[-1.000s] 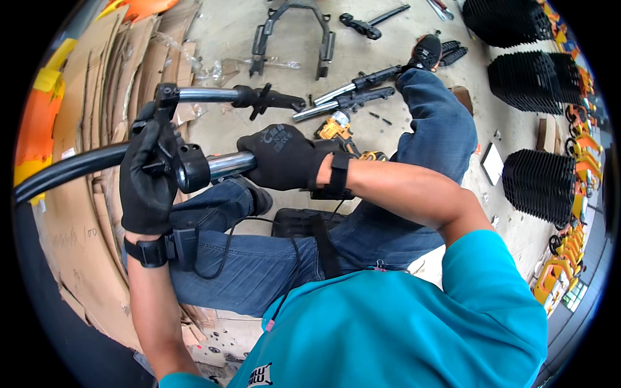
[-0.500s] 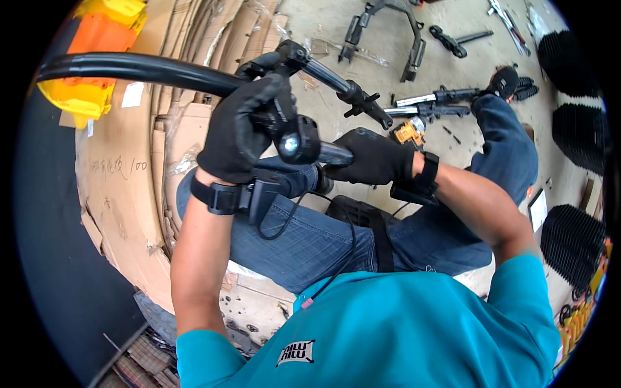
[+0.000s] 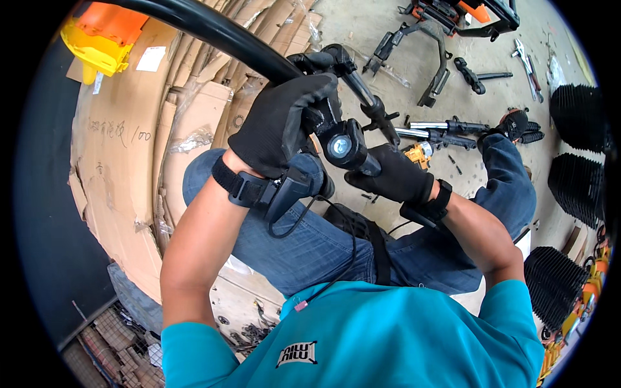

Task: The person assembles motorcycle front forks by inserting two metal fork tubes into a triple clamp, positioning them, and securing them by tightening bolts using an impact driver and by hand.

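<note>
My left hand [image 3: 278, 123], in a black work glove, is closed around the black clamp [image 3: 337, 146] of a fork assembly, beside a round bright bolt head. From the clamp area a thick black tube [image 3: 213, 29] runs up and out at the top left. A second leg [image 3: 362, 90] of the assembly slants down to the right, beyond my left hand. My right hand [image 3: 391, 174], gloved too, wraps the lower end of the short grey tube [image 3: 370, 165] below the clamp. The whole piece is held up above my lap; my glove hides that tube's end.
Flattened cardboard [image 3: 123, 142] lies on the left, with yellow and orange plastic parts [image 3: 97, 48] at the far left. On the floor ahead are fork legs [image 3: 446, 129], a yellow power tool [image 3: 419, 153], a black frame [image 3: 414, 58] and wrenches [image 3: 527, 68]. Black ribbed stacks [image 3: 576, 119] stand right.
The assembly and both hands have shifted right in view. The thick black tube now slopes more steeply, leaving through the top edge. Both hands keep their hold.
</note>
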`<state>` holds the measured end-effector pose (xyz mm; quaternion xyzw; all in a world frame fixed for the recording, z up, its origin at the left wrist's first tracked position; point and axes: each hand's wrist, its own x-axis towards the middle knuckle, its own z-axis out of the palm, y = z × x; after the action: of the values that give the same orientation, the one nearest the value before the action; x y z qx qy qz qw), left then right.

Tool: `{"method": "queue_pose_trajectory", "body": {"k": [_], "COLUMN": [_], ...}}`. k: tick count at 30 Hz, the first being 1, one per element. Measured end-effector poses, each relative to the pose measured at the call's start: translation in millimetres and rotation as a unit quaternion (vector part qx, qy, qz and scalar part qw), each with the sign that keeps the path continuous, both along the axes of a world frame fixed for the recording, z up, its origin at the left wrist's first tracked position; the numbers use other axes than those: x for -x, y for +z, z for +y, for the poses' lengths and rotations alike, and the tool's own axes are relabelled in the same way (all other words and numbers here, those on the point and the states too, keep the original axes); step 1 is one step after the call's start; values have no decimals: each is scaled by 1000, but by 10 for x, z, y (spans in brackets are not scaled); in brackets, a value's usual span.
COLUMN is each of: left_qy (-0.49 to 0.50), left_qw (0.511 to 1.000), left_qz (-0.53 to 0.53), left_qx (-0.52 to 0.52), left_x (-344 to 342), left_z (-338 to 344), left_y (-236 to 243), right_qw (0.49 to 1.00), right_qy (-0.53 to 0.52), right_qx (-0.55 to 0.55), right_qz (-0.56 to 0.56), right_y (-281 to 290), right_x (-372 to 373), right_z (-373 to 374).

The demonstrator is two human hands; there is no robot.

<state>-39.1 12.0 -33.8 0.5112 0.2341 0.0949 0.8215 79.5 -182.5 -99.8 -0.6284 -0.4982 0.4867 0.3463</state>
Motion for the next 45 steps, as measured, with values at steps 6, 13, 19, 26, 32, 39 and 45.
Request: {"method": "queue_pose_trajectory", "body": {"k": [6,13,19,26,32,39,45], "left_qy": [-6,-65,-9,21,-15,53,63], "left_qw": [993,778,955,955,925,998,996], "left_qz": [75,-106,-34,-9,-17,26,58], "left_qx": [-87,-616,-294,-294,-379,-21,-37], "left_x": [32,179,142,329,246,-53,-37], "left_z": [54,308,280,473,413,166,138], "left_y": [-70,-373,-161,-92,-4,111,-63], "right_qw": [995,996,993,989,996,970,933], "right_qy": [38,-6,31,-98,-66,-231,-346], "right_qx": [55,-80,-88,87,-58,6,-6], "right_qz": [77,-27,69,64,-22,-74,-100], "right_y": [7,-495,-475,-1053,-1221,-1319,-1529], "right_x": [22,-60,-397,-998,-282,158,363], "right_z": [41,272,309,-262,-220,-55,107]}}
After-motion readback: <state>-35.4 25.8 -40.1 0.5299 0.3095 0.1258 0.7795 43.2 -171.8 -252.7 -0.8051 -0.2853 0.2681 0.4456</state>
